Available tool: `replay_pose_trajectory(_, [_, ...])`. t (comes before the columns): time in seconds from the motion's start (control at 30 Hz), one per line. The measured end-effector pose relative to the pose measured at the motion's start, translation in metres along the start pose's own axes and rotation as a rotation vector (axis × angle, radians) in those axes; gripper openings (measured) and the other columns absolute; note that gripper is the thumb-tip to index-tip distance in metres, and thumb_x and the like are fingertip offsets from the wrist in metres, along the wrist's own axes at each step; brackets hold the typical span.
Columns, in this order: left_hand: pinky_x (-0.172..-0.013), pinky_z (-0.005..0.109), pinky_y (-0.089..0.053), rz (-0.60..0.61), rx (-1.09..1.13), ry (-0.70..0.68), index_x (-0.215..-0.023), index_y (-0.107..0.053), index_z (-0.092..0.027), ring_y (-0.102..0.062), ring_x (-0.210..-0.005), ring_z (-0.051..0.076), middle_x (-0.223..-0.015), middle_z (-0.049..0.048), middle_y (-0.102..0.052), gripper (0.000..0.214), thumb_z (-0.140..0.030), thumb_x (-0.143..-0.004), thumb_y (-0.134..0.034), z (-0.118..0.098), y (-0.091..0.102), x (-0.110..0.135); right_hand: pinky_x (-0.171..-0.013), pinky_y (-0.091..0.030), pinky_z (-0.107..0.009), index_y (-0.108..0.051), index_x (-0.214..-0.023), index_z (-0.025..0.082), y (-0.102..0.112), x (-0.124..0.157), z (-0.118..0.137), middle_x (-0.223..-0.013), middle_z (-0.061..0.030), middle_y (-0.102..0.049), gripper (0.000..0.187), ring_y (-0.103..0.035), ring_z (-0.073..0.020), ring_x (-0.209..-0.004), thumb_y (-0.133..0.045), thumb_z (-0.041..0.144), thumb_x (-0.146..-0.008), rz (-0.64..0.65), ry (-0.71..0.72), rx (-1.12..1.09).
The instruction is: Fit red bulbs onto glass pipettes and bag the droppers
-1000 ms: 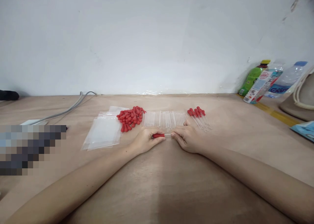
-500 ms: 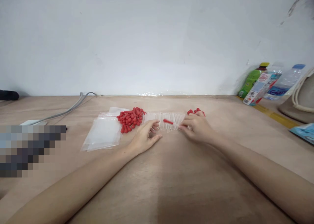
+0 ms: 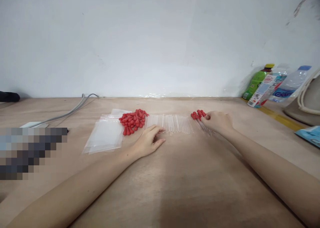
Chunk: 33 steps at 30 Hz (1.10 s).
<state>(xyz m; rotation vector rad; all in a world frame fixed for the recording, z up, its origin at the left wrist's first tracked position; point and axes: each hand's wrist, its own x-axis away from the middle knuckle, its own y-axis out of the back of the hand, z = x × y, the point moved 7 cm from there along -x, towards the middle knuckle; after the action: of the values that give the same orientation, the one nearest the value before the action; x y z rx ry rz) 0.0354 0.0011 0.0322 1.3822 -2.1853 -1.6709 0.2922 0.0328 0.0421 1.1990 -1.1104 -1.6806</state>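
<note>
My right hand (image 3: 217, 121) is closed in a pinch at the right-hand group of droppers (image 3: 198, 114), glass tubes with red rubber bulbs. Its fingers are on a dropper there, mostly hidden by the hand. My left hand (image 3: 149, 140) rests on the table, fingers curved and apart, holding nothing. Just beyond it lies a row of clear glass tubes (image 3: 173, 124), side by side. A heap of loose red rubber bulbs (image 3: 134, 120) sits left of the tubes, above my left wrist.
Clear zip bags (image 3: 105, 134) lie flat left of the bulbs. A grey cable (image 3: 67, 114) runs along the back left. Several bottles (image 3: 268, 84) lean by the wall at the right, near a blue packet (image 3: 310, 134). The white wall (image 3: 160, 44) closes off the table's back.
My right hand has moved right, from the row of tubes to the group of droppers. The red bulb seen over the tubes is gone from there. My left hand stays almost still.
</note>
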Motion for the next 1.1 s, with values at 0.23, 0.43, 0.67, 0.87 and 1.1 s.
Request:
replay_pose_trajectory(0.23, [-0.074, 0.027, -0.046, 0.039, 0.038, -0.078, -0.089, -0.060, -0.018, -0.058, -0.082, 0.014, -0.090, 0.0031, -0.063, 0.014, -0.017, -0.081, -0.050, -0.006, -0.003, -0.002, -0.064, -0.026, -0.036, -0.055, -0.048, 0.021, 0.000, 0.002, 0.001, -0.055, -0.0047, -0.058, 0.033, -0.052, -0.0212, -0.060, -0.045, 0.044, -0.070, 0.059, -0.005, 0.019])
replay_pose_trajectory(0.43, [-0.076, 0.026, -0.046, 0.066, 0.059, -0.081, -0.089, -0.063, -0.018, -0.059, -0.083, 0.014, -0.091, 0.0039, -0.064, 0.016, -0.018, -0.083, -0.047, -0.005, -0.006, -0.002, -0.069, -0.026, -0.037, -0.058, -0.059, 0.021, -0.005, 0.004, 0.014, -0.060, -0.0029, -0.060, 0.028, -0.053, -0.0199, -0.063, -0.044, 0.042, -0.072, -0.041, 0.089, -0.075])
replay_pose_trajectory(0.67, [-0.075, 0.028, -0.046, 0.089, 0.056, -0.097, -0.089, -0.062, -0.018, -0.058, -0.083, 0.015, -0.090, 0.0048, -0.063, 0.017, -0.018, -0.083, -0.046, -0.007, -0.007, -0.003, -0.067, -0.029, -0.041, -0.056, -0.053, 0.019, -0.025, 0.010, 0.040, -0.058, -0.0065, -0.057, 0.031, -0.052, -0.0220, -0.063, -0.043, 0.038, -0.074, -0.047, 0.203, -0.062])
replay_pose_trajectory(0.87, [-0.075, 0.027, -0.045, 0.094, 0.045, -0.102, -0.089, -0.062, -0.017, -0.057, -0.083, 0.015, -0.088, 0.0047, -0.062, 0.017, -0.018, -0.084, -0.046, -0.006, -0.008, -0.003, -0.064, -0.032, -0.041, -0.054, -0.055, 0.018, -0.033, 0.001, 0.044, -0.065, -0.0105, -0.056, 0.021, -0.052, -0.0273, -0.075, -0.045, 0.027, -0.072, -0.034, 0.200, 0.029])
replay_pose_trajectory(1.1, [-0.078, 0.030, -0.042, -0.009, -0.092, -0.098, -0.085, -0.063, -0.019, -0.053, -0.084, 0.017, -0.087, 0.0044, -0.061, 0.014, -0.023, -0.082, -0.050, -0.005, 0.002, -0.001, -0.067, -0.029, -0.041, -0.052, -0.064, 0.016, -0.023, 0.014, 0.047, -0.068, -0.0106, -0.057, 0.021, -0.052, -0.0244, -0.071, -0.040, 0.026, -0.077, -0.186, 0.235, 0.032])
